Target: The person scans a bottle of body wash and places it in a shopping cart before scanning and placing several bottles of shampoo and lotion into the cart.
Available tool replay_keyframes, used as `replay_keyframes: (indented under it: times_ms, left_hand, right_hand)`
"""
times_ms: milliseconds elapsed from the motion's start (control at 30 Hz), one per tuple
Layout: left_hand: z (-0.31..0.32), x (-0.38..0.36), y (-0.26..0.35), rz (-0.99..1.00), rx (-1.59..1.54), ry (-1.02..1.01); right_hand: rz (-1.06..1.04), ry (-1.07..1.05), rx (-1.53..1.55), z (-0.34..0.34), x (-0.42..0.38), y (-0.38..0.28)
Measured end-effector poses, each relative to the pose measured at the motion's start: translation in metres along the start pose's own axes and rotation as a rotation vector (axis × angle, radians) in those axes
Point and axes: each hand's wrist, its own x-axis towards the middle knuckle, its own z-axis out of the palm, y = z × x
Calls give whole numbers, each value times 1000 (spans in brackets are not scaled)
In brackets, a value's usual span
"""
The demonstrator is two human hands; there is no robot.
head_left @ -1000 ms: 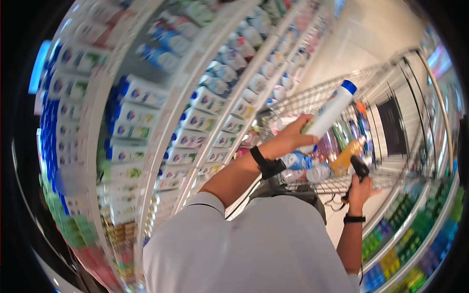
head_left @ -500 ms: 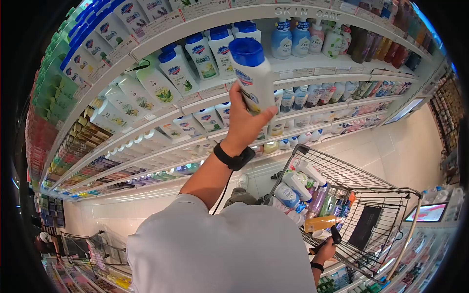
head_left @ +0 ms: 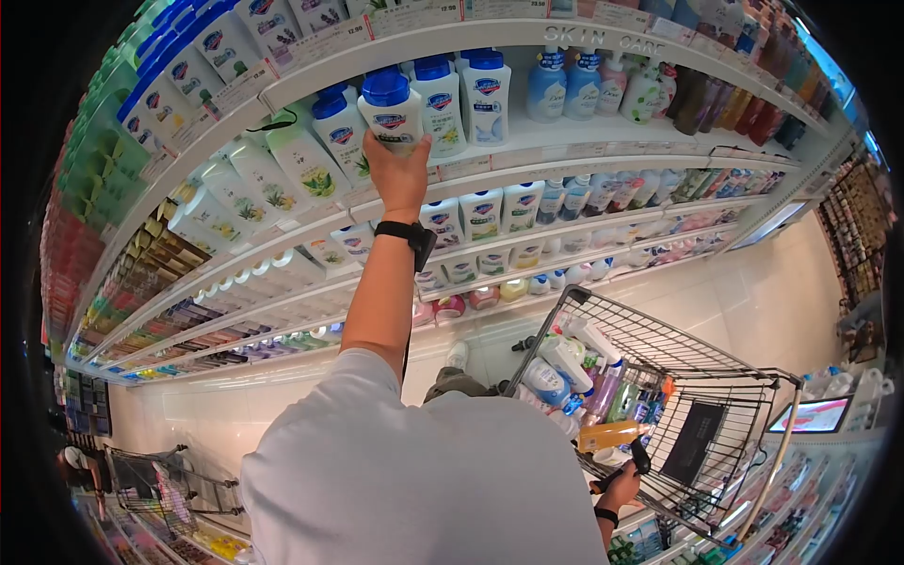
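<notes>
My left hand (head_left: pixel 397 171) is stretched up to the shelf, fingers and thumb round the lower part of a white body wash bottle (head_left: pixel 390 115) with a blue cap. This bottle stands upright in a row of similar blue-capped bottles, at the front of the shelf (head_left: pixel 556 134). Down at the right, my right hand (head_left: pixel 621 487) is closed round the black handle (head_left: pixel 641 458) of a wire shopping cart (head_left: pixel 678 344). Bottles lie in the cart, among them an orange one (head_left: pixel 610 435) and a purple one (head_left: pixel 604 394).
Blue pump bottles (head_left: pixel 546 87) stand farther right on the same shelf. Lower shelves hold more rows of bottles. Another cart (head_left: pixel 155 485) is at the lower left, with a person partly visible beside it. Pale floor tiles (head_left: pixel 763 282) run along the aisle.
My left hand has moved left and away from me with the bottle, from in front of the shelves to the bottle row. My right hand stays on the cart handle.
</notes>
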Motion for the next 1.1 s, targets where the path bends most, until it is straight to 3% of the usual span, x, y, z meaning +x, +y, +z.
replay_keyframes:
  times_ms: [133, 267, 767, 933, 1000, 1100]
  left_hand:
    - [7, 7, -1, -135, 57, 10]
    - [11, 6, -5, -210, 159, 19]
    - [12, -3, -7, -298, 464, -114]
    - [4, -2, -1, -200, 577, -127]
    - [6, -2, -7, -180, 604, -114]
    - [7, -3, -17, -113, 652, -84]
  right_hand:
    - [-34, -53, 97, 3, 10, 13]
    - [-19, -24, 2, 5, 12, 15]
    - [-35, 5, -38, 4, 9, 13]
    - [-27, -34, 102, 4, 10, 15]
    - [-2, -95, -76, -4, 8, 8]
    - [-1, -105, -69, -4, 8, 8]
